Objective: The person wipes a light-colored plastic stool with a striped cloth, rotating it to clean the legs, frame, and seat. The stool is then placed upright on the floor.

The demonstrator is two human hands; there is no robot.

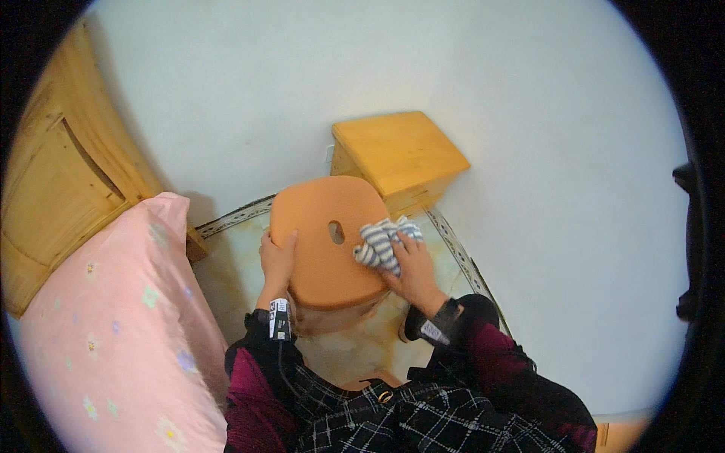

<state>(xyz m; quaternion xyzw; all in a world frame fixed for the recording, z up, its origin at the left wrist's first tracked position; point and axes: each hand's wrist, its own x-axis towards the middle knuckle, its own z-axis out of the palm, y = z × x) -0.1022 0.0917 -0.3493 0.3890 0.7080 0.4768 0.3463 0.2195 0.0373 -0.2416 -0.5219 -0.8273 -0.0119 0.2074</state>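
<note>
An orange stool [314, 260] with a rounded seat and an oval slot near the middle stands before me. My left hand [278, 261] grips the seat's left edge, with the thumb on top and the fingers mostly hidden at the side. A blue-and-white striped cloth [379, 243] lies bunched under my right hand [414, 272], against the right edge of the seat. The fingers of that hand are closed on the cloth. The stool's legs are largely hidden below the seat.
A wooden nightstand [405, 150] stands behind the stool, near the wall corner. At the left is a bed with a pink floral cover [124, 340] and a wooden headboard [62, 187]. The tiled floor [226, 283] shows between bed and stool. My knee is at the lower right.
</note>
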